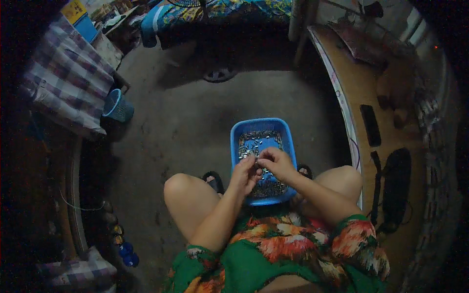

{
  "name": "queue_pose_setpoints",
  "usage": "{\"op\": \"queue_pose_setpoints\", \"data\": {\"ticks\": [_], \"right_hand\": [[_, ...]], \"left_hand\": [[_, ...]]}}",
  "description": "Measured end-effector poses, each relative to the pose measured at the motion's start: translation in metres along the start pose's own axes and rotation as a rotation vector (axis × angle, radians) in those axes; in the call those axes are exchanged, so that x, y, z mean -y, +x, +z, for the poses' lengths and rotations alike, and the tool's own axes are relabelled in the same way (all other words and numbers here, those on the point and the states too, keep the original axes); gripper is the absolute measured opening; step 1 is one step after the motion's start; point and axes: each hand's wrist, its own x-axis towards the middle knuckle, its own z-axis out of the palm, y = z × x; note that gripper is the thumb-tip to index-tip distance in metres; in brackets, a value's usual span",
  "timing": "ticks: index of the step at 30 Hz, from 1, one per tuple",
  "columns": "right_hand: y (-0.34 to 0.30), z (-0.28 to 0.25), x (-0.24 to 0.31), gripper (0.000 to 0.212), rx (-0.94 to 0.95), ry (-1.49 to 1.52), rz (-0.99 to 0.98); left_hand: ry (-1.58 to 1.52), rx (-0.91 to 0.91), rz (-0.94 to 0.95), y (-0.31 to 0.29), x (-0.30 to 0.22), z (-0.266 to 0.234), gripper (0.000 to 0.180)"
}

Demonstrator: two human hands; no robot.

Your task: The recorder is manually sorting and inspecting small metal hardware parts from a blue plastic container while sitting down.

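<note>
Just below the frame's centre, a blue plastic basket (pixel 264 128) strewn with small metallic pieces (pixel 254 141) sits on the floor between the person's knees. Above it the left hand (pixel 245 173) and right hand (pixel 276 163) meet fingertip to fingertip, pinching something too small to tell. A small blue bucket (pixel 117 106) stands at the left.

Checked cloth (pixel 68 80) left; small blue bin (pixel 117 106) beside it; wooden table (pixel 361 93) right; concrete floor (pixel 195 112).
</note>
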Motion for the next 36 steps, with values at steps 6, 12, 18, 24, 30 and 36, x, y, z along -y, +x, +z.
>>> {"op": "queue_pose_setpoints", "data": {"ticks": [6,12,18,24,30,36], "right_hand": [[-0.005,0.0,0.002,0.016,-0.024,-0.06,-0.043],[-0.003,0.0,0.0,0.018,0.108,0.165,0.131],[0.003,-0.007,-0.018,0.018,0.135,0.35,0.208],[0.005,-0.01,-0.01,0.023,0.154,0.224,0.271],[0.005,-0.013,-0.017,0.019,0.097,0.413,0.44],[0.009,-0.02,-0.022,0.015,0.053,0.788,0.468]], "left_hand": [[-0.012,-0.046,0.007,-0.006,0.005,0.007,0.025],[0.043,0.061,0.034,-0.007,0.003,0.001,0.022],[0.052,0.07,0.05,-0.005,0.003,0.005,0.021],[0.049,0.119,0.067,-0.002,0.006,-0.004,0.02],[0.046,0.009,0.121,0.0,0.004,-0.005,0.019],[0.032,-0.034,0.135,0.003,0.005,-0.009,0.019]]}}
